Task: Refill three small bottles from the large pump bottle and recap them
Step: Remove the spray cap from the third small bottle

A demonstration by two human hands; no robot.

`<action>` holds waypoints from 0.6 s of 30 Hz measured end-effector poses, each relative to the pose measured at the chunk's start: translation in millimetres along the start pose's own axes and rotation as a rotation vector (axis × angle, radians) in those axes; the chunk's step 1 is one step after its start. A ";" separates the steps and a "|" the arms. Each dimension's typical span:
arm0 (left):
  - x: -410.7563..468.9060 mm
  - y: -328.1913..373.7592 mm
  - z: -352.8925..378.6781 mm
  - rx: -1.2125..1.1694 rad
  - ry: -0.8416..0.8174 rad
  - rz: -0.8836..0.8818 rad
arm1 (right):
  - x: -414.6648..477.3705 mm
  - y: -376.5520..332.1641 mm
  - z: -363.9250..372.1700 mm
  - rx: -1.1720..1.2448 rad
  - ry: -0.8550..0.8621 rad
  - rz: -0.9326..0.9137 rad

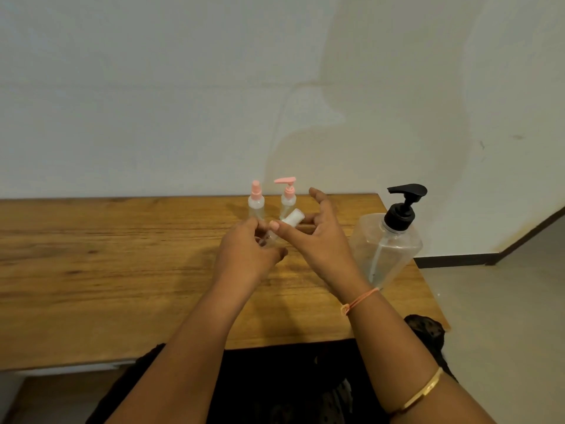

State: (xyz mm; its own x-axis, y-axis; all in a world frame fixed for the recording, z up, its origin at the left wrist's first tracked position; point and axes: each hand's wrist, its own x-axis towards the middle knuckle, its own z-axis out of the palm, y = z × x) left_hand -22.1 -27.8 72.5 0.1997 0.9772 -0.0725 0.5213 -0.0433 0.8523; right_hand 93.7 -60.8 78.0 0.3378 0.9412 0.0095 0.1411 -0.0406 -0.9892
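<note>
Wooden table (91,270) runs L to R against a pale wall (153,102). Large pump bottle (388,249) stands upright nr the table's R edge, just R of the hands: clear squarish body, dip tube visible inside, black collar & black pump head w/ nozzle pointing L. Left hand (244,252) is curled round the lower body of a white-capped bottle (284,224), held above the table's middle, between the two hands. That bottle is small, clear-bodied w/ a white cylindrical cap; long axis is tilted, cap end pointing up, away and to the R, base buried in the left hand's fingers. Right hand (321,237) is spread at the cap end: thumb (274,225) lies against the bottle just below the cap, index finger lifted and nearly straight, other fingers pass behind the cap; can't tell whether it actually pinches the cap or only touches. Behind the hands, nr the table's far edge, two more small bottles stand upright side by side, apart from each other: pink spray bottle (256,203) on the L, clear w/ pink spray top, and pink pump bottle (288,200) on the R, clear w/ pink pump, nozzle pointing L. Pink thread band (360,301) on the R wrist, gold bangle (422,396) further up that forearm.
</note>
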 end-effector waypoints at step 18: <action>2.3 -3.0 0.7 0.089 0.022 0.061 | 0.0 -0.3 -2.2 -0.089 0.055 -0.086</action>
State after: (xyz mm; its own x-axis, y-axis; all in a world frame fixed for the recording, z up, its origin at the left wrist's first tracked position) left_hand -22.6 -25.5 69.4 0.2155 0.9765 -0.0102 0.5806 -0.1197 0.8053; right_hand 95.7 -61.5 78.6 0.3710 0.9227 0.1044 0.2533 0.0076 -0.9674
